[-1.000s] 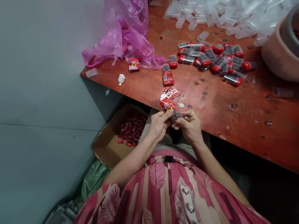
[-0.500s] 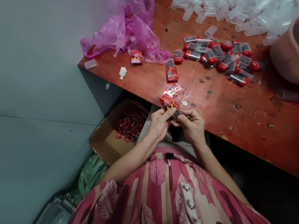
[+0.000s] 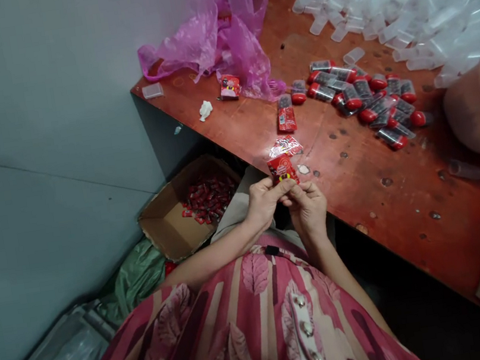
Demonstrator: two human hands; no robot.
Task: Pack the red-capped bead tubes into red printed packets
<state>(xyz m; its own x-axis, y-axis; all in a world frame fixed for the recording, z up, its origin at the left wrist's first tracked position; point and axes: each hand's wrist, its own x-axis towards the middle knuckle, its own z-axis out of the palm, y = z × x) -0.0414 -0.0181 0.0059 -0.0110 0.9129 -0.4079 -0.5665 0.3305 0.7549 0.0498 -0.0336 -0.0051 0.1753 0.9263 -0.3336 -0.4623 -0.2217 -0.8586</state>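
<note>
Both hands meet at the near edge of the red table, pinching the lower end of a small red printed packet [image 3: 282,169]. My left hand [image 3: 265,201] has its thumb laid across the packet's bottom. Fingers of my right hand [image 3: 309,204] close on the same end from the other side; what lies under the fingertips is hidden. Just beyond the held packet, a flat shiny red-and-white packet [image 3: 286,146] lies on the tabletop. A clear tube in a red packet [image 3: 285,114] rests farther back, and another red packet [image 3: 230,87] is near the pink plastic bag.
Red-capped tubes of dark bits [image 3: 363,95] lie piled on the table [image 3: 358,186]. Behind them spreads a heap of empty clear tubes [image 3: 403,5]. A pink bucket [image 3: 477,108] stands at right. Below left, a cardboard box [image 3: 163,224] holds many red packets. The pink bag [image 3: 243,53] covers the back corner.
The view has shifted slightly. The held packet now stands more upright, and my fingers have drawn together at its lower end, where dark contents showed before.
</note>
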